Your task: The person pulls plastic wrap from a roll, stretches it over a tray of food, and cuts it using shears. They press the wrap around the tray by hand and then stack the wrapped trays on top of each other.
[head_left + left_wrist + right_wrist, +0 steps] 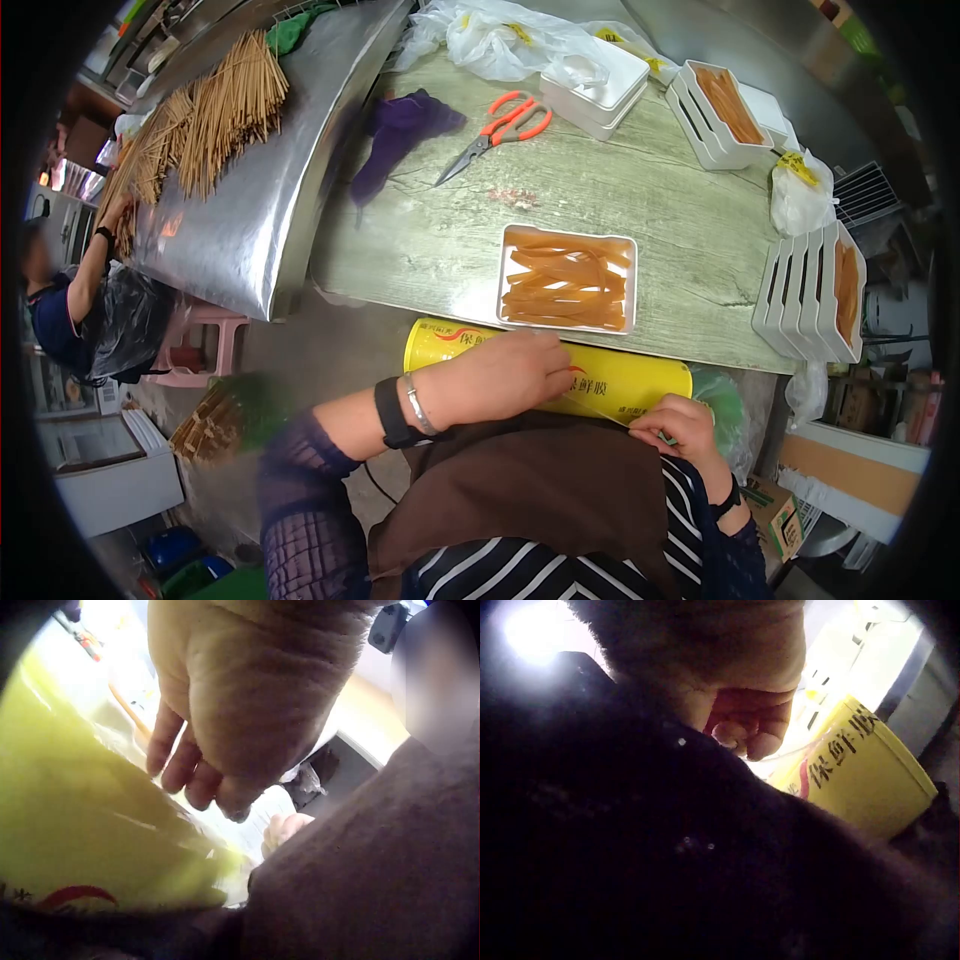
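Observation:
A yellow roll of cling film with printed characters lies crosswise between the table edge and the brown apron. My left hand is over the middle of the roll, fingers bent down and thumb tip beside the index fingertip. At the roll's right end, my right hand pinches the clear film between thumb and curled fingers. A thin line of film runs between the two hands. In the right wrist view, the right fingertips sit beside the roll. Just beyond it, a white tray holds orange-brown strips.
Red-handled scissors and a purple cloth lie farther back. Stacked trays stand at the right edge and back right. On a metal counter at left are many wooden sticks, with another person beside them.

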The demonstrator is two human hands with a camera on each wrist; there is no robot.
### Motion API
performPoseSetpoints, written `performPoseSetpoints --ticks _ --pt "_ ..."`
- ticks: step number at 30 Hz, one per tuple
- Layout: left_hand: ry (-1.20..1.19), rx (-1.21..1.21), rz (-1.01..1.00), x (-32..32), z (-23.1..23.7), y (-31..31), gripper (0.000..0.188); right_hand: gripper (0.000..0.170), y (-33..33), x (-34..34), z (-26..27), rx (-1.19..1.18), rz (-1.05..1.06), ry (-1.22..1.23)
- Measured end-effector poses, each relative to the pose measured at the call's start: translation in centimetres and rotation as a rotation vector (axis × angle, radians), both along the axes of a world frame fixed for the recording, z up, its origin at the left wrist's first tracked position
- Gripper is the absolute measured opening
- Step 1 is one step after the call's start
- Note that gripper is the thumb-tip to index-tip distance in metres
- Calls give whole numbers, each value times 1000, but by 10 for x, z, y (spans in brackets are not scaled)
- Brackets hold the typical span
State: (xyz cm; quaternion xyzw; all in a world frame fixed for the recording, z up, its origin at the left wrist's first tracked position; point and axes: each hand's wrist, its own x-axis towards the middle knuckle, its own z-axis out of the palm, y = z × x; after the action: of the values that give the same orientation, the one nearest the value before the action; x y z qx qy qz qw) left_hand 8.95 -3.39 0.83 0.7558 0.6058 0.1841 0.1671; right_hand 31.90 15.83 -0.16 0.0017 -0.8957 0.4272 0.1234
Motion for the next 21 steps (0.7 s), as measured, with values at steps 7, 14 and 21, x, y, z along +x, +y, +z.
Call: performPoseSetpoints --ticks 7,14,21 --pt "-5 -54 122 -8 -2 -24 22 21 2 4 7 -115 -29 -118" --pt "-197 -146 -17 -18 9 -42 21 16 5 0 14 -153 -59 -198" --pt "-69 -64 83 -61 2 -52 25 14 2 -4 14 -188 -49 -230"
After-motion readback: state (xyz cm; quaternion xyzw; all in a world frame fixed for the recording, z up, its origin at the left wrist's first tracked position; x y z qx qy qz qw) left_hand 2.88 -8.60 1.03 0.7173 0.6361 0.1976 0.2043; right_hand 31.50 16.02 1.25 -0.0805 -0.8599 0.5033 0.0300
